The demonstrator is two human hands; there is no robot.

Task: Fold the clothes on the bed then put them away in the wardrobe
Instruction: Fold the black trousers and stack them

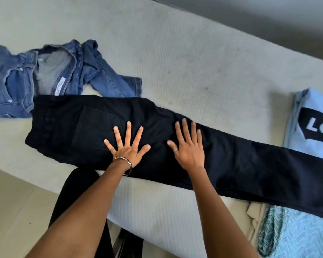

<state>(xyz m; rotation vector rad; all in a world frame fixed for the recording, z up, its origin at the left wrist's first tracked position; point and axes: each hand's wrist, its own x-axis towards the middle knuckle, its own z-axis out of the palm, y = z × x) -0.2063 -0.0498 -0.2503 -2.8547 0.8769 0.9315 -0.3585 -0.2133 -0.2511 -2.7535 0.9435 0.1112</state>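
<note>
On the pale bed (pixel 175 62), one pair of dark trousers (pixel 231 164) lies stretched flat, folded lengthwise leg over leg, waistband to the left and legs running off toward the lower right. Two hands press down on it side by side: the left hand (pixel 128 146) lies flat with its fingers spread wide, just right of the back pocket, and the right hand (pixel 188 148) lies flat beside it with its fingers straight and closer together; neither grips any cloth. Several thin bangles (pixel 123 163) circle the left wrist. Beyond the waistband, touching the trousers' far edge, lie two crumpled denim garments, one lighter blue (pixel 9 86) at the far left and one darker blue (pixel 93 71) beside it. At the right, one light blue shirt (pixel 302 123) with a black and white logo lies folded, its near part under the trouser legs. One patterned turquoise cloth (pixel 291 235) lies at the lower right corner.
</note>
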